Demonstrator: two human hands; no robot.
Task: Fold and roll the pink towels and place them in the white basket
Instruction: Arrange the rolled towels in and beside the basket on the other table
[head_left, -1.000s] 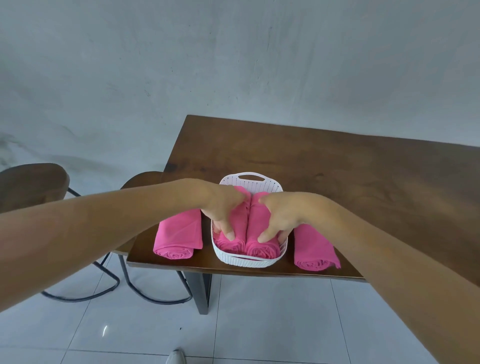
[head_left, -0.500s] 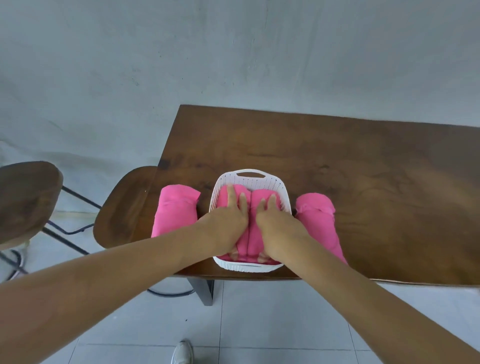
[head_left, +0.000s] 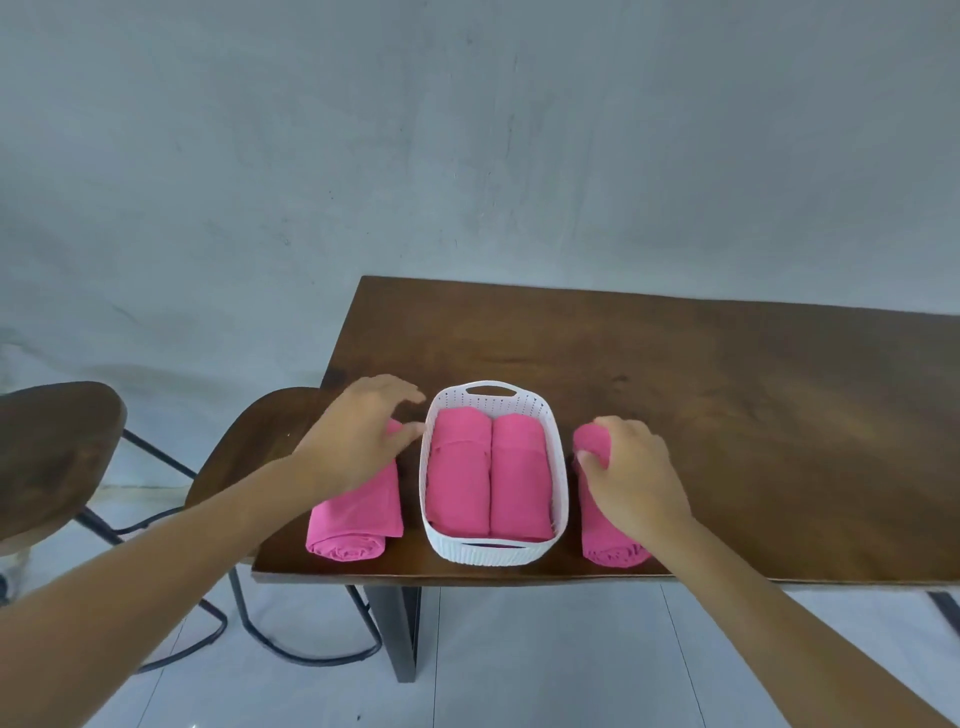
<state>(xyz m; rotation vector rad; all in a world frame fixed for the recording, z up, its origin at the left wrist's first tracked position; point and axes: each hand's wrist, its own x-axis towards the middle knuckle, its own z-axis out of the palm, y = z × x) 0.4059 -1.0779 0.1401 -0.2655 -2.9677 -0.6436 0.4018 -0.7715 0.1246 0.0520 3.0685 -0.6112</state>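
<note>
While reaching over the wooden table (head_left: 701, 395), hovers left hand (head_left: 358, 436) over the left rolled towel (head_left: 358, 519), fingers spread and relaxed, gripping nothing; contact unclear. Wraps right hand (head_left: 634, 467) around far end of the right rolled towel (head_left: 608, 548). Flanks the white basket (head_left: 488, 553), two more pink rolls (head_left: 460, 483) packed side by side inside.

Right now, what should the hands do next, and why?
Probably lift the right towel onto the two rolls filling the white basket: the right hand curls round it, while the left hand is only open over the left towel.
</note>
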